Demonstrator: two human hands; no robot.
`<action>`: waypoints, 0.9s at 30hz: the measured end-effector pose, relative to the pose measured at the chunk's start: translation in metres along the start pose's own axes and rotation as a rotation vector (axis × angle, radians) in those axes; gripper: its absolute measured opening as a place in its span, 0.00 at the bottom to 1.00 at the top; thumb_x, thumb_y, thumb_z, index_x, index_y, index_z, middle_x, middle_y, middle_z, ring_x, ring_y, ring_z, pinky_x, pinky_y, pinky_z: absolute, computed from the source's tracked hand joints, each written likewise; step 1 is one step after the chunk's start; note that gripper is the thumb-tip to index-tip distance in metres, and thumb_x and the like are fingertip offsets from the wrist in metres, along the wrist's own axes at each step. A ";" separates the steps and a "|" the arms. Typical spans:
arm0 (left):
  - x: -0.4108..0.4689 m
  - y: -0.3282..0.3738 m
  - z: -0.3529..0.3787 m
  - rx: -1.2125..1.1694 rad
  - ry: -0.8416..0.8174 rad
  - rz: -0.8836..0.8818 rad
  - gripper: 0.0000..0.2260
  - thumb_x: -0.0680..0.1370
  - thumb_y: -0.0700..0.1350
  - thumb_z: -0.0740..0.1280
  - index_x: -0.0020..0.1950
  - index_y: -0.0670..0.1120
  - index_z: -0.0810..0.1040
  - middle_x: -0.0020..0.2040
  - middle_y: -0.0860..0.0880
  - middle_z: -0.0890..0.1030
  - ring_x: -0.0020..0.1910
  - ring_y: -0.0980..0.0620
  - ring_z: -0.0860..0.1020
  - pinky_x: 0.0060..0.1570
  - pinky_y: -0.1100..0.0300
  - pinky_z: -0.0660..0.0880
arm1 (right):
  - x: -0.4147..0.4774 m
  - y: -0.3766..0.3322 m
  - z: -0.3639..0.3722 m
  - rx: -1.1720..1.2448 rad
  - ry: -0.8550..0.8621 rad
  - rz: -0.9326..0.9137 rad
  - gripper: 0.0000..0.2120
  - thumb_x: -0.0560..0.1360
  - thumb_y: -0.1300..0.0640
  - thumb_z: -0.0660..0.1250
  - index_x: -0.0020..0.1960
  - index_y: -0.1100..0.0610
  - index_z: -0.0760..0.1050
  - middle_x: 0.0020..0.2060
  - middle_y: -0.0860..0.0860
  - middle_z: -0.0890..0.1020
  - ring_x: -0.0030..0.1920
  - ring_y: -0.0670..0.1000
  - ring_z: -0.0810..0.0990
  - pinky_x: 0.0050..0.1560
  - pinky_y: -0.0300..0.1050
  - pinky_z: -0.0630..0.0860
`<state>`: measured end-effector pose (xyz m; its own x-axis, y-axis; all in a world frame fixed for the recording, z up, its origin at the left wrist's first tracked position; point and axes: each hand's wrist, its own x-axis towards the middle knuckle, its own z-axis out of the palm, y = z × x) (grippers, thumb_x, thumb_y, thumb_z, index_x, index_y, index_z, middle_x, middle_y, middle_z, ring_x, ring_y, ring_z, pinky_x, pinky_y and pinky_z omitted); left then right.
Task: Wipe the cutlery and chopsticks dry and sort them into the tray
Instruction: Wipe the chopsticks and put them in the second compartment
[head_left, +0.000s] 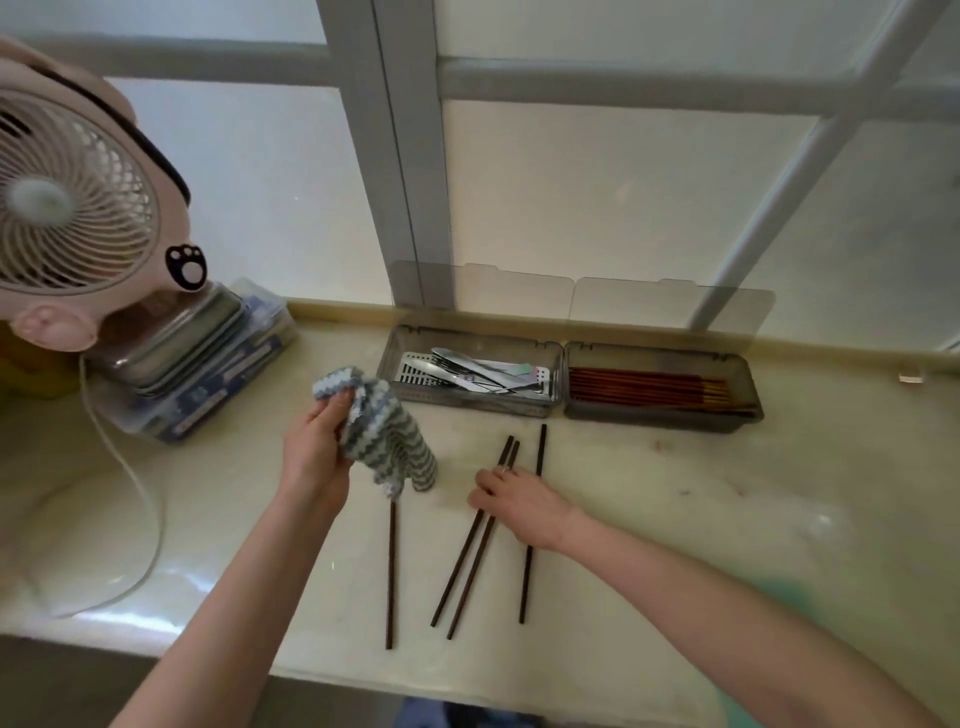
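Several dark chopsticks (470, 566) lie loose on the pale counter (727, 519). My right hand (519, 501) rests on top of the middle pair and the right one, fingers spread over them. My left hand (319, 447) grips a grey-and-white striped cloth (392, 441) that hangs over the top of the leftmost chopstick (390, 582). Behind, a grey tray (563, 364) with two compartments stands by the window: metal cutlery (478, 371) in the left one, reddish chopsticks (649, 387) in the right one.
A pink fan (72, 197) stands at the left on stacked metal trays and a plastic box (202, 369), its white cord (140, 499) looping across the counter. The tray's clear lids (665, 312) lean open against the window frame.
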<state>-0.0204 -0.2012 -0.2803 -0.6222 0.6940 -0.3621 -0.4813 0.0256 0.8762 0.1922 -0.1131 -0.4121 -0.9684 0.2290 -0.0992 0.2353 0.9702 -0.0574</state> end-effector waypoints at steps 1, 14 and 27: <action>-0.001 0.001 -0.004 -0.007 -0.012 -0.003 0.07 0.80 0.43 0.59 0.49 0.44 0.77 0.40 0.49 0.83 0.37 0.55 0.82 0.36 0.64 0.79 | 0.004 0.003 0.002 -0.051 -0.009 -0.008 0.19 0.57 0.64 0.75 0.46 0.56 0.76 0.42 0.54 0.78 0.37 0.54 0.78 0.34 0.44 0.73; -0.005 0.004 -0.017 -0.030 -0.152 -0.089 0.16 0.81 0.47 0.55 0.59 0.37 0.75 0.56 0.38 0.79 0.55 0.42 0.78 0.58 0.49 0.74 | 0.008 -0.007 -0.082 0.333 0.408 0.017 0.07 0.70 0.63 0.62 0.48 0.59 0.72 0.42 0.51 0.73 0.32 0.50 0.72 0.31 0.43 0.72; -0.007 0.003 0.030 -0.006 -0.282 0.037 0.07 0.77 0.34 0.60 0.47 0.40 0.78 0.36 0.49 0.82 0.37 0.54 0.79 0.44 0.59 0.76 | 0.008 -0.045 -0.149 1.442 0.019 0.423 0.08 0.71 0.67 0.65 0.46 0.59 0.80 0.31 0.53 0.75 0.31 0.48 0.68 0.27 0.35 0.60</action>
<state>0.0008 -0.1845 -0.2660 -0.4433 0.8673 -0.2266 -0.4659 -0.0069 0.8848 0.1616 -0.1432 -0.2625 -0.8082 0.4764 -0.3462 0.3567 -0.0718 -0.9315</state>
